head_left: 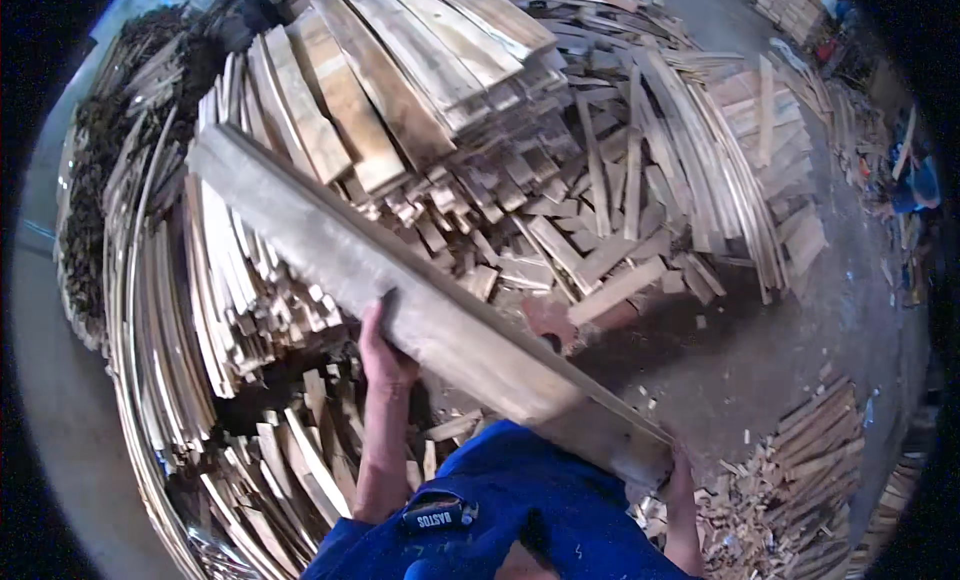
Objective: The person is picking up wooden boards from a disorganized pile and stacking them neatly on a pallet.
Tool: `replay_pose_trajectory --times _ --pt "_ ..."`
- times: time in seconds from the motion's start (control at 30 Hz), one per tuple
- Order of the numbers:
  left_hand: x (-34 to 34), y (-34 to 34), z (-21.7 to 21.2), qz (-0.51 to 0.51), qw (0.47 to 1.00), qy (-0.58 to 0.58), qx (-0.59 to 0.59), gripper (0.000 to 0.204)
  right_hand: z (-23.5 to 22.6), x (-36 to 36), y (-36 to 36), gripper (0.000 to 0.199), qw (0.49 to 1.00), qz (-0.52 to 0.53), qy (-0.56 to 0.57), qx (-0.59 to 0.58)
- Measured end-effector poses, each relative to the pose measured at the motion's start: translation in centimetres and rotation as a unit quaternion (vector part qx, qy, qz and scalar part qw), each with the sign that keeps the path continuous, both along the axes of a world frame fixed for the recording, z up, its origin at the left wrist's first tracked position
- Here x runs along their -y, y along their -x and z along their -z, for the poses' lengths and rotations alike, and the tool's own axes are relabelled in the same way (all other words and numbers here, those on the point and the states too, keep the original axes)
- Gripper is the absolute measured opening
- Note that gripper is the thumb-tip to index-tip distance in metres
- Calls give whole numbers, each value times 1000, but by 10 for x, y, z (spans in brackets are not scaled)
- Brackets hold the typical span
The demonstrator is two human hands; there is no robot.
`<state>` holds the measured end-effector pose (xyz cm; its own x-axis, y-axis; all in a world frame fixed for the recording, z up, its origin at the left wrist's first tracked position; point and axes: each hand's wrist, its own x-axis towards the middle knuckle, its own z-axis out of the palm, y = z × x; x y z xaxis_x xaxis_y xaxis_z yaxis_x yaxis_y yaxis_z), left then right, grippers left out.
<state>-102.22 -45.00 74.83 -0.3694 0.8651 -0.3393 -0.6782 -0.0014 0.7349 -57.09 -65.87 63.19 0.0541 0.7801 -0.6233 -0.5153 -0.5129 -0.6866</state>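
Grey plank (420, 310) in both hands, wood piles (560, 180) around

Dim, bluish daylight; soft shadows between the stacked planks (420, 70); strong fisheye bending, black corners, slight motion blur.

We have little room on the left: stacked wooden slats (230, 280) crowd the left and lower left of the frame, right up against our left hand (385, 355). The long grey plank (400, 290) we carry bars the middle diagonally, from upper left to lower right, where our right hand (680, 470) meets it. Ahead, a heap of boards (400, 70) fills the top. Open concrete floor (800, 350) lies at centre right, between scattered offcuts (620, 240) and a low slat pile (800, 460) at lower right.
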Motion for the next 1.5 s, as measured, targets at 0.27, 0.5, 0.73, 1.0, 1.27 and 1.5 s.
replay_pose_trajectory --times 0.27,0.5,0.73,1.0,1.27,1.5 --pt "-162 85 -15 65 996 -38 -46 52 -36 -130 125 52 992 44 81 -91" --pt "-325 176 -6 168 984 -7 -53 47 -20 -166 211 51 998 -58 7 -39" --pt "-480 250 11 210 974 -38 -81 46 -103 -300 362 49 985 163 48 -35" --pt "-626 345 14 235 957 -54 -158 50 -85 -416 472 52 981 190 24 -39" --pt "-617 318 41 174 906 -177 -344 63 -47 -546 519 48 977 132 -144 85" --pt "-492 257 68 117 877 -104 -455 82 -2 -492 485 45 933 213 -39 289"
